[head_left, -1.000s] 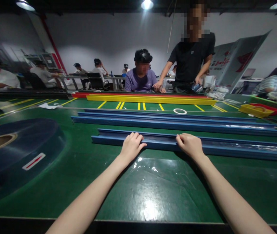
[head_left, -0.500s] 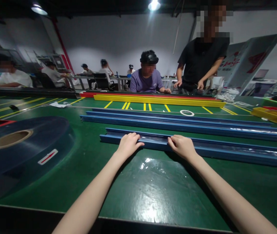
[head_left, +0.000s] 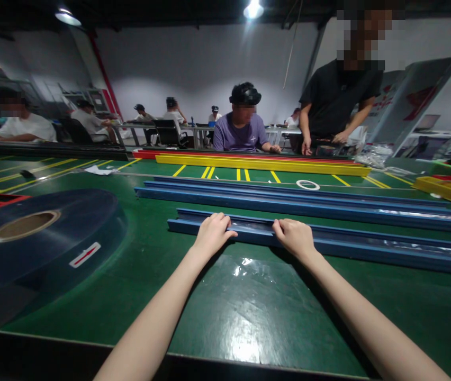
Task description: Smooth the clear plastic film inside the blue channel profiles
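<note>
Both your hands are on the blue rail (head_left: 368, 246) nearest you, a long open channel that lies flat on the green table (head_left: 90, 307) and runs from just left of your hands off to the right edge of view. Your left hand (head_left: 212, 233) sits close to the rail's left end, and your right hand (head_left: 295, 238) is a little further along, with a short bare stretch of rail between them. On each hand the fingers are pressed together and curled over the rail's near wall into the channel, with the thumb against the outer face, so each hand grips that wall. Whether the fingertips touch the channel floor cannot be told.

Just behind lies a second blue rail (head_left: 289, 200), parallel and apart from the first. Further back is a yellow rail (head_left: 261, 163), and a white ring (head_left: 307, 184) lies between the two. A big roll of film (head_left: 70, 227) lies flat to your left, well apart from your hands. Across the table, a person in a purple shirt (head_left: 241, 138) sits and a person in a black shirt (head_left: 340, 100) stands, both with their hands at the far edge.
</note>
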Action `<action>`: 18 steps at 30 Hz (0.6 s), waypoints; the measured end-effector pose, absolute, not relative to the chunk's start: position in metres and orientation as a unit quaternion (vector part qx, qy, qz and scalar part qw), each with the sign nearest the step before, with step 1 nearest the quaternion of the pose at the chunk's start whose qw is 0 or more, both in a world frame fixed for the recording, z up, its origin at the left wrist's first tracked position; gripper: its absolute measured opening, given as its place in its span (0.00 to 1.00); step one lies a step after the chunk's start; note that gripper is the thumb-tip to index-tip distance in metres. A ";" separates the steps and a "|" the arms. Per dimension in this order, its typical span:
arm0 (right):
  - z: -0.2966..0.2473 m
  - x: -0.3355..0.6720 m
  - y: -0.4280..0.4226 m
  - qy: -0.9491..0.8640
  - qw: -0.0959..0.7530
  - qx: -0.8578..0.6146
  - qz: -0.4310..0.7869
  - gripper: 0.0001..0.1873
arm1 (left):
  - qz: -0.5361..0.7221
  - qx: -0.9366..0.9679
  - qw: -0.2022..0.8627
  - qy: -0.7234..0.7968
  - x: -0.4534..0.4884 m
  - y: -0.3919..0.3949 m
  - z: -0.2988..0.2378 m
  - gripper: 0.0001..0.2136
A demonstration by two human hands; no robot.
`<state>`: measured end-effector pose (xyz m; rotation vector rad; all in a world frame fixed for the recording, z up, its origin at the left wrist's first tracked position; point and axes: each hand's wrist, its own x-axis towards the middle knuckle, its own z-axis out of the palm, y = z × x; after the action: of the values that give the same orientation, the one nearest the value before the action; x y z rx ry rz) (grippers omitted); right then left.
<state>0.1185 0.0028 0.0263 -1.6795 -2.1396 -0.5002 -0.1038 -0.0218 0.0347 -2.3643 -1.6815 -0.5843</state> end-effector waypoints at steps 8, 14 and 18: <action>0.028 0.118 0.002 -0.749 0.167 -0.621 -0.157 0.25 | -0.194 -0.792 0.082 -0.572 -0.104 -0.021 0.035 0.13; 0.033 0.122 -0.002 -0.749 0.136 -0.629 -0.155 0.26 | -0.196 -0.800 0.064 -0.563 -0.102 -0.028 0.039 0.13; 0.034 0.130 -0.005 -0.750 0.115 -0.636 -0.142 0.26 | -0.194 -0.808 0.048 -0.555 -0.097 -0.033 0.041 0.13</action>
<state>0.1296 -0.0047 0.0342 -1.8635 -2.1965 -0.4156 -0.0970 -0.0334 0.0408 -2.4635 -1.6917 -0.5921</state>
